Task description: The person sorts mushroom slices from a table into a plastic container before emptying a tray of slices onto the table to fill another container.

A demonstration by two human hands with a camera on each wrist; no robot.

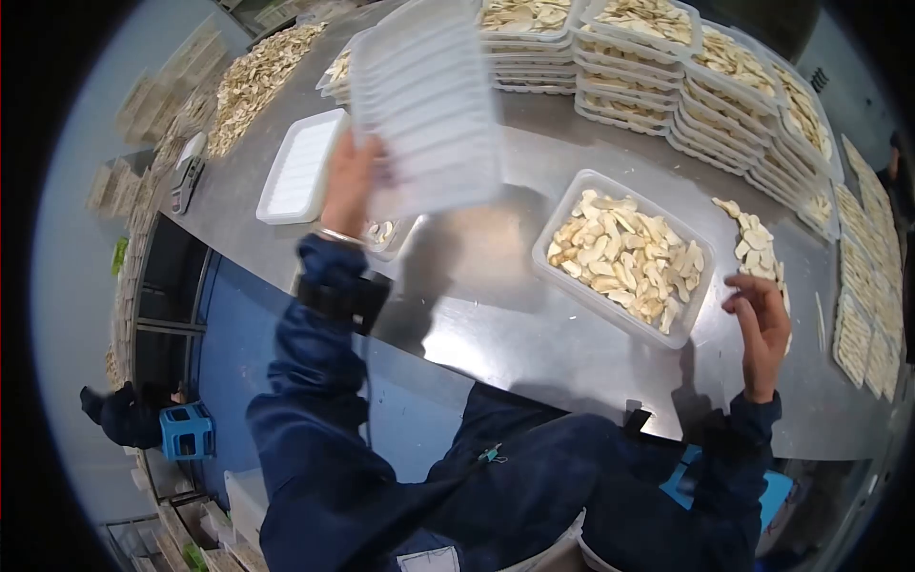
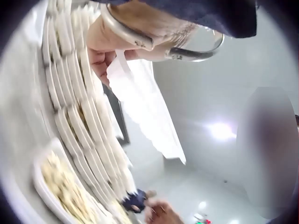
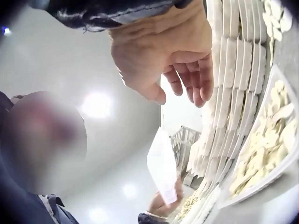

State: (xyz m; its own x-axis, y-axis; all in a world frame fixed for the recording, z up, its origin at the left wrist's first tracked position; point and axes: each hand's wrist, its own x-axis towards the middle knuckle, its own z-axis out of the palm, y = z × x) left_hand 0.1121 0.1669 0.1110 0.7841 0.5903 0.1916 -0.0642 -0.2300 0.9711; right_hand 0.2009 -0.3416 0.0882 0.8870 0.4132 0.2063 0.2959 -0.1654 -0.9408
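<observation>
My left hand [image 1: 351, 186] grips a translucent white ribbed plastic tray [image 1: 429, 105] by its near edge, raised above the steel table. In the left wrist view, thumb and fingers of that left hand [image 2: 105, 44] pinch the tray's edge [image 2: 145, 107]. A clear tray [image 1: 599, 300] filled with sliced mushrooms [image 1: 629, 248] sits on the table between my hands. To its right hovers my right hand [image 1: 762, 329], fingers loosely bent and holding nothing. Loose mushroom slices [image 1: 755, 243] lie on the table just beyond that hand.
A white stack of trays [image 1: 303, 167] stands left of my left hand, with another tray [image 1: 405, 238] partly hidden beneath it. Tall stacks of filled trays [image 1: 624, 81] line the back and right. A scale [image 1: 186, 176] and a mushroom pile [image 1: 262, 81] are at the left.
</observation>
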